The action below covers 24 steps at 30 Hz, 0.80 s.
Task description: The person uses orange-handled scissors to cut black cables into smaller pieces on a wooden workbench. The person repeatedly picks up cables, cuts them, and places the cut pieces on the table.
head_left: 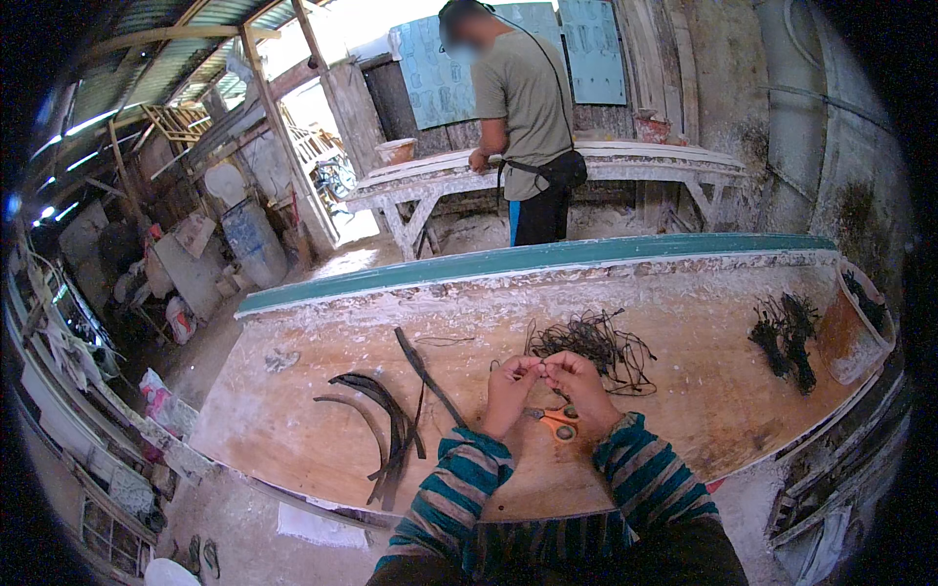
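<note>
My left hand (508,395) and my right hand (582,387) meet fingertip to fingertip above the middle of the wooden table (684,391). Both are closed in a pinch on a thin black cord, mostly hidden by the fingers. Just beyond my right hand lies a tangled heap of black cords (611,350). Below and between the hands rest scissors (560,424) with orange handles, their blades partly covered by my left hand. Several flat black strips (399,430) lie left of my left forearm, and one longer strip (427,376) slants toward that wrist.
Black cord bundles (785,337) lie at the table's right, beside a dirty bucket (852,332). A raised green board (537,258) runs along the far edge. Beyond it, a person (528,107) stands at a whitish bench (645,163). A blue barrel (254,239) stands far left.
</note>
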Motion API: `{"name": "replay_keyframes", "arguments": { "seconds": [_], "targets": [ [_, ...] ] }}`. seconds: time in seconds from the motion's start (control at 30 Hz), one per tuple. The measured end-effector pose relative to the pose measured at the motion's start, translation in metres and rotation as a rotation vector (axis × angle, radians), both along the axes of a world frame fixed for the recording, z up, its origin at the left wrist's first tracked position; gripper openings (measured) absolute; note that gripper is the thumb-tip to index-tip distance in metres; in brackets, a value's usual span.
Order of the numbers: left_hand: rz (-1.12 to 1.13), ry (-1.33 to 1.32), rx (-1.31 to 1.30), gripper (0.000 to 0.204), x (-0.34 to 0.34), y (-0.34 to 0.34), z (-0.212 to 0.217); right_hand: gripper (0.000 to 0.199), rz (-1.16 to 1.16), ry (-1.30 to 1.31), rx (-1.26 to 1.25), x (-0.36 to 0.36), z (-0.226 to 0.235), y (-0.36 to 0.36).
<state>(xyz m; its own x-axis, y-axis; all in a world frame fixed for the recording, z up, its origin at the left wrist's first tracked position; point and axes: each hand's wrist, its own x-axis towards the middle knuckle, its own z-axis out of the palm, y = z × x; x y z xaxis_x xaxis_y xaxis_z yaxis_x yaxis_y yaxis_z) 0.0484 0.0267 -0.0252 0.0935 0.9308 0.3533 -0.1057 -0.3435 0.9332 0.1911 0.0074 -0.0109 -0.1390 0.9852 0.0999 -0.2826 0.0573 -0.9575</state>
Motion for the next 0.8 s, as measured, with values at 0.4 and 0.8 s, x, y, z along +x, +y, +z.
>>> {"name": "replay_keyframes", "arguments": {
  "seconds": [0.4, 0.8],
  "targets": [
    [0.032, 0.002, -0.032, 0.011, 0.002, -0.005, 0.000, 0.011, 0.009, -0.004, -0.027, 0.001, -0.004, 0.004],
    [0.028, 0.158, 0.054, 0.009, 0.002, -0.008, 0.012, 0.013, -0.029, 0.015, -0.039, 0.002, -0.004, 0.003]
  ]
}}
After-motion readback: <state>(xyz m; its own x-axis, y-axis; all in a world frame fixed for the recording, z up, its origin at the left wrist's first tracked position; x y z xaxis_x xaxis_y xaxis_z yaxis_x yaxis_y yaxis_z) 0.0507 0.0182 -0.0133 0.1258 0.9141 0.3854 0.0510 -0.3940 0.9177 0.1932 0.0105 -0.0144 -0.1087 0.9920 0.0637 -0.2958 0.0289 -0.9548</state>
